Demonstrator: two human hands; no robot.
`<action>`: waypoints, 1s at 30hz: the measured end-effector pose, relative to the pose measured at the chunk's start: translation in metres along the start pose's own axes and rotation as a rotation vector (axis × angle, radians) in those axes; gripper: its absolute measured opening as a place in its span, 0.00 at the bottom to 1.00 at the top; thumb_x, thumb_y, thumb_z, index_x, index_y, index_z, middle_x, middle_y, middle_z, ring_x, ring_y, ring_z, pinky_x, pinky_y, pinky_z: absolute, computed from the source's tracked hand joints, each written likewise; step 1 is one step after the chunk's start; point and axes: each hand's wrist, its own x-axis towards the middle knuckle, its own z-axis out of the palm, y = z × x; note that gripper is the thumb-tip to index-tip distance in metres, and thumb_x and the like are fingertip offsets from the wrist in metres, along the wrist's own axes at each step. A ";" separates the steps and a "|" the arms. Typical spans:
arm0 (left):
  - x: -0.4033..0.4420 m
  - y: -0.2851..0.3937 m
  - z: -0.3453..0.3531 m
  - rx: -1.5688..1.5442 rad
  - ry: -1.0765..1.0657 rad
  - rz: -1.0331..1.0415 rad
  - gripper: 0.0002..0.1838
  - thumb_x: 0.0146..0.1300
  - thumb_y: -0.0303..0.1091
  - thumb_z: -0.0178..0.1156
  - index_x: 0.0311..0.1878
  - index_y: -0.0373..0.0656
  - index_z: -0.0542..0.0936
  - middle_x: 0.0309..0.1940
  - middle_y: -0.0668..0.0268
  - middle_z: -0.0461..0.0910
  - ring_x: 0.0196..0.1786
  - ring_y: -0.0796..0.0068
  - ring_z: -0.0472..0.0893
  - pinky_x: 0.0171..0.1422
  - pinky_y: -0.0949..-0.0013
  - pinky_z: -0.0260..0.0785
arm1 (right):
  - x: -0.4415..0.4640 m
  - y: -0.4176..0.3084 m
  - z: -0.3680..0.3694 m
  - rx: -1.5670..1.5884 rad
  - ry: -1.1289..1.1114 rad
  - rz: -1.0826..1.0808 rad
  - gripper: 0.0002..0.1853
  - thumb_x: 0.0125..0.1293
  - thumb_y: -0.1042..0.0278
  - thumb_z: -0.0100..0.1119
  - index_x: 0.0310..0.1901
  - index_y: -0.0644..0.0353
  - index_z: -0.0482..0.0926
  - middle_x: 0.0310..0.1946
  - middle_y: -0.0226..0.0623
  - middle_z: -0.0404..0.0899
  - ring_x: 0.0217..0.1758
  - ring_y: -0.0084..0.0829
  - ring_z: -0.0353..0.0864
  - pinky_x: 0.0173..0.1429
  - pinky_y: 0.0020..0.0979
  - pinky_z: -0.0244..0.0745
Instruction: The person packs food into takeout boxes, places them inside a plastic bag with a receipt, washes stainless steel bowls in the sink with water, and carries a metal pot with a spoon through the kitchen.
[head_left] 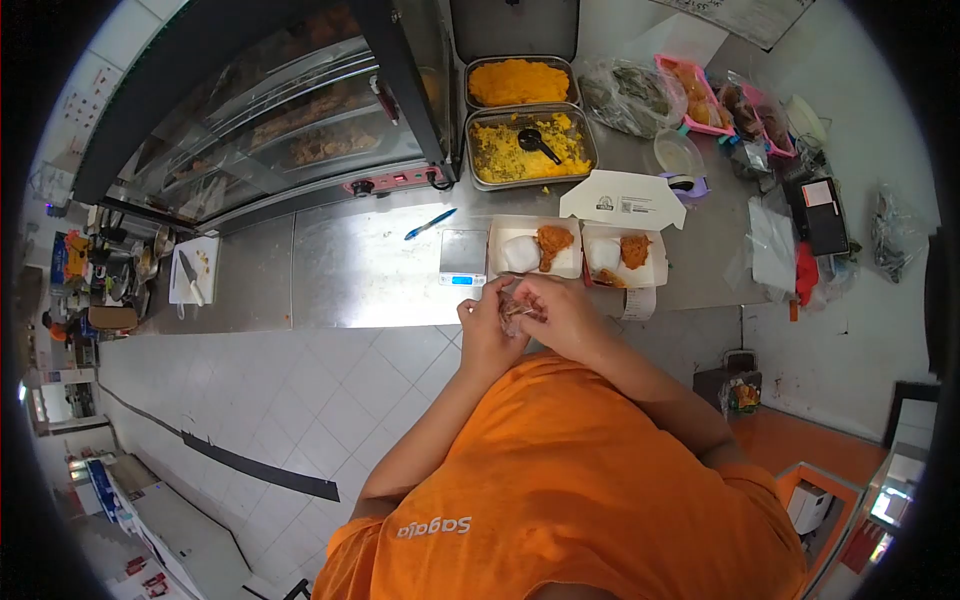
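Close to my body, at the counter's front edge, I hold a small clear plastic bag (514, 322) with something reddish-brown inside. My left hand (487, 330) is closed on its left side, and my right hand (556, 312) pinches it from the right. The contents are too small to name. Just beyond my hands stands an open takeaway box (492, 240) with white rice (520, 254) and fried chicken (553, 246). To its right is a second box (658, 262), lid up, also with rice and fried chicken. A digital scale (462, 252) sits left of the boxes.
Two metal trays (480, 183) of yellow food stand at the back, a black scoop (538, 146) in the nearer one. A glass display warmer (300, 110) fills the back left. A blue pen (430, 224) and a knife (190, 272) on a white board lie leftward. Pink baskets (690, 95) stand right.
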 end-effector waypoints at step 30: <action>-0.004 0.001 0.015 -0.259 -0.074 0.013 0.46 0.56 0.26 0.72 0.70 0.34 0.51 0.34 0.59 0.81 0.35 0.70 0.83 0.42 0.72 0.74 | -0.030 0.007 0.020 -0.417 0.227 -0.058 0.02 0.53 0.62 0.72 0.28 0.46 0.88 0.46 0.28 0.79 0.62 0.36 0.71 0.59 0.46 0.59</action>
